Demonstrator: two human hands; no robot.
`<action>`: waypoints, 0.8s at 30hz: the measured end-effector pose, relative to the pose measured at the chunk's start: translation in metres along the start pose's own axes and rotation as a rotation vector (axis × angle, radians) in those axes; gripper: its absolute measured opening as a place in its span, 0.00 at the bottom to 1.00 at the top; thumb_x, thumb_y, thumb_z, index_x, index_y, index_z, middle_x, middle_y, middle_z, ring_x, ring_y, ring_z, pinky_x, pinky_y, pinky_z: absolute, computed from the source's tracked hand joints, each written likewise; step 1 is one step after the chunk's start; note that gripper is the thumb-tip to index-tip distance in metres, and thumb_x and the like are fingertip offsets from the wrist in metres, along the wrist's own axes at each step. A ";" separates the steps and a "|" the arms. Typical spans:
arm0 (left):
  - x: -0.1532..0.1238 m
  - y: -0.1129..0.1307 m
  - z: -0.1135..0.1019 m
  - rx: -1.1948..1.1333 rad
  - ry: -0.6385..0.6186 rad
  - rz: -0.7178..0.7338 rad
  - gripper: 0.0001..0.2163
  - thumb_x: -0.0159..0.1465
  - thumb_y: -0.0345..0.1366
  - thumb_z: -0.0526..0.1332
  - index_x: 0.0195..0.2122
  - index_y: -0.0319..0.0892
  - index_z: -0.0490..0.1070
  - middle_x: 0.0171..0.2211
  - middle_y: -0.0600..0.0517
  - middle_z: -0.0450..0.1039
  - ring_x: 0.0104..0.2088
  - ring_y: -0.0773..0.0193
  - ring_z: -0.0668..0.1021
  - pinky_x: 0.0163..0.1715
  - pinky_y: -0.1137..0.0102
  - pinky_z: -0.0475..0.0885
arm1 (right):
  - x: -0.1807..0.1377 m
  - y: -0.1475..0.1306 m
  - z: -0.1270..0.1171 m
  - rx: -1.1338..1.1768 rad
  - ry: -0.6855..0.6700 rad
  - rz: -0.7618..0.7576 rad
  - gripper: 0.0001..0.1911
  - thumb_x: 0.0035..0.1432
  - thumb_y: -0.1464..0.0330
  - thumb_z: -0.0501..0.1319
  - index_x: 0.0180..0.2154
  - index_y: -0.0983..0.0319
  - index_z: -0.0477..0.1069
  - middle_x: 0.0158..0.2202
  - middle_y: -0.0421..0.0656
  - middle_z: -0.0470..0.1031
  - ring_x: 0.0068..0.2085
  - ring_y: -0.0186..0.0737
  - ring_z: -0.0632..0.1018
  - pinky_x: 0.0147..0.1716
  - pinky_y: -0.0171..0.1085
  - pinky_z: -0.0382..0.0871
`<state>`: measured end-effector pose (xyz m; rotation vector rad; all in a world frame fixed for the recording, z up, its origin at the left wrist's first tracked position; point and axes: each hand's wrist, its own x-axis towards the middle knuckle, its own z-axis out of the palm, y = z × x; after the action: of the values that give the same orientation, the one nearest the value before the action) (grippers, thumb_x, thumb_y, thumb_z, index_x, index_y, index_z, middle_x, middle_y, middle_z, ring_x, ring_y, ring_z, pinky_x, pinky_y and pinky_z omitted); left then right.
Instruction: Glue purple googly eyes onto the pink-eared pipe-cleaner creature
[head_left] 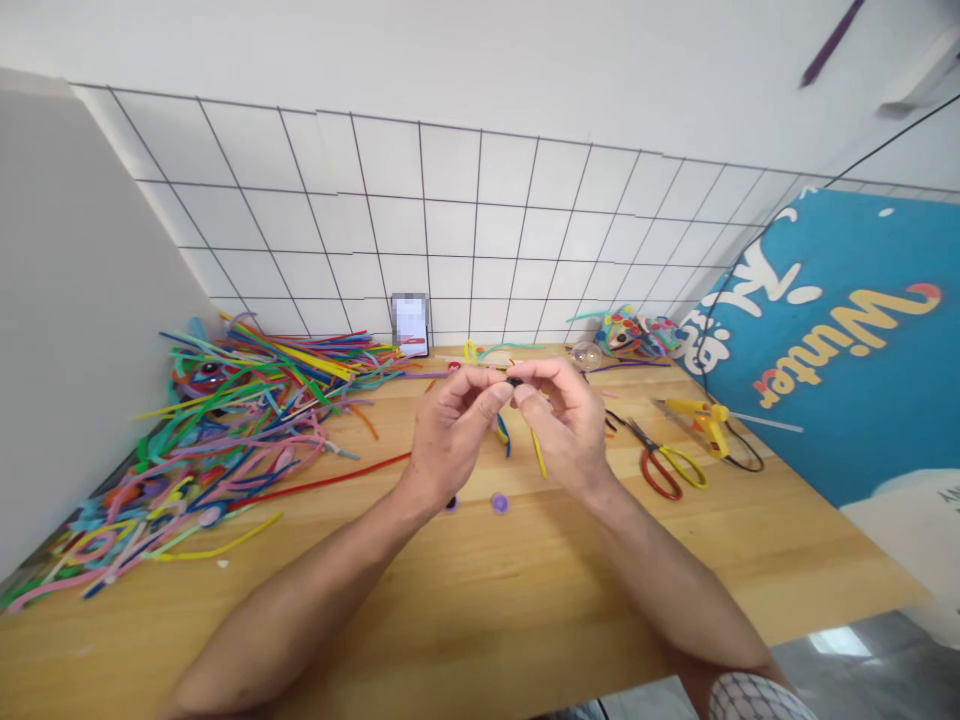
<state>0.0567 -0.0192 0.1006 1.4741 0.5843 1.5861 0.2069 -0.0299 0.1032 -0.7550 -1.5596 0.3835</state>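
Both hands meet above the middle of the wooden table. My left hand point(457, 425) and my right hand point(566, 425) pinch a small black piece point(514, 381) between thumbs and fingertips; its exact kind is too small to make out. Beneath the hands lie a blue pipe cleaner point(505, 440), partly hidden, and a yellow pipe cleaner point(539, 455). A purple round disc point(500, 503) rests on the wood below them. Near my left wrist, a second dark and purple disc point(451, 504) is partly covered.
A big heap of coloured pipe cleaners point(262, 400) fills the left side. Scissors point(664, 465) with red and yellow handles and a yellow glue gun point(701, 420) lie at the right. A phone point(410, 325) leans on the tiled wall. Colourful crafted pieces point(626, 335) stand at the back right.
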 end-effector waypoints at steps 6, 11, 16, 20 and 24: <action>0.000 0.001 0.000 0.021 0.002 -0.015 0.15 0.67 0.49 0.74 0.34 0.43 0.79 0.24 0.56 0.72 0.24 0.69 0.71 0.27 0.73 0.71 | 0.001 -0.002 0.000 0.004 -0.003 0.011 0.08 0.69 0.71 0.63 0.46 0.55 0.79 0.39 0.40 0.80 0.39 0.40 0.80 0.43 0.43 0.75; 0.000 0.001 -0.001 0.006 -0.007 -0.016 0.15 0.67 0.49 0.75 0.34 0.43 0.80 0.24 0.56 0.72 0.24 0.69 0.71 0.27 0.74 0.71 | 0.001 -0.003 0.000 -0.012 -0.009 0.005 0.08 0.69 0.71 0.63 0.45 0.55 0.79 0.39 0.40 0.80 0.40 0.41 0.80 0.42 0.43 0.75; 0.000 0.000 -0.001 0.009 -0.017 -0.010 0.16 0.67 0.50 0.74 0.34 0.43 0.79 0.25 0.56 0.73 0.24 0.69 0.71 0.28 0.73 0.71 | 0.000 -0.001 0.000 0.000 -0.008 0.007 0.08 0.69 0.71 0.63 0.46 0.55 0.79 0.39 0.40 0.79 0.39 0.40 0.80 0.43 0.43 0.76; -0.001 0.000 0.000 0.001 -0.016 -0.005 0.15 0.68 0.49 0.75 0.34 0.43 0.80 0.24 0.56 0.73 0.24 0.70 0.71 0.28 0.74 0.70 | 0.000 -0.001 0.000 0.002 -0.012 0.004 0.07 0.69 0.70 0.63 0.46 0.55 0.79 0.39 0.40 0.79 0.39 0.40 0.80 0.43 0.43 0.76; 0.000 0.001 0.000 0.008 -0.018 -0.008 0.16 0.67 0.51 0.75 0.34 0.43 0.79 0.25 0.55 0.73 0.24 0.69 0.71 0.27 0.73 0.70 | 0.000 -0.001 0.000 0.005 -0.009 0.006 0.07 0.69 0.70 0.63 0.45 0.55 0.79 0.39 0.40 0.79 0.39 0.40 0.79 0.42 0.43 0.76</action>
<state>0.0565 -0.0201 0.1012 1.4890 0.5865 1.5648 0.2071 -0.0307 0.1041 -0.7553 -1.5651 0.3956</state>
